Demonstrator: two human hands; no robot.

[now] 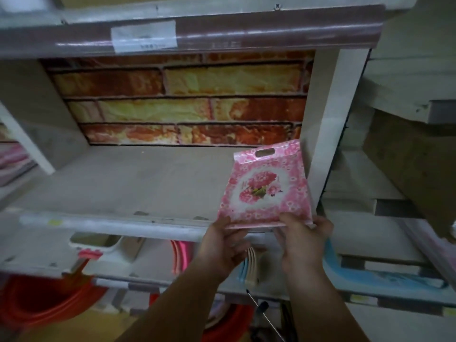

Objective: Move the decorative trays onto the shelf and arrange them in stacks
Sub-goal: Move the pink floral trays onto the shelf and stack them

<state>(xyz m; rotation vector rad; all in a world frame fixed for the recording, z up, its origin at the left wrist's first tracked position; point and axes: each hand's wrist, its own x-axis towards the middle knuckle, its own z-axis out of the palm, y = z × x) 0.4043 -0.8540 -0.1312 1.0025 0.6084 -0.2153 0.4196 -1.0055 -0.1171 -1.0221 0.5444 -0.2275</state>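
A pink decorative tray [267,186] with a rose picture in a white oval and a cut-out handle at its far end lies at the right end of the grey shelf [138,183], close to the white side post [328,124]. Its near edge juts over the shelf's front lip. My left hand [225,243] holds the tray's near left corner, thumb on top. My right hand [299,239] grips the near right edge with fingers curled over it. It may be a thin stack; I cannot tell how many.
The shelf's back wall [182,99] carries a brick pattern. The shelf above [197,28] hangs low over the opening. Below are pink and pastel plastic wares [248,265], a white container [98,243], red basins [47,299] and a blue item [370,275]. Boxes [407,154] fill the right.
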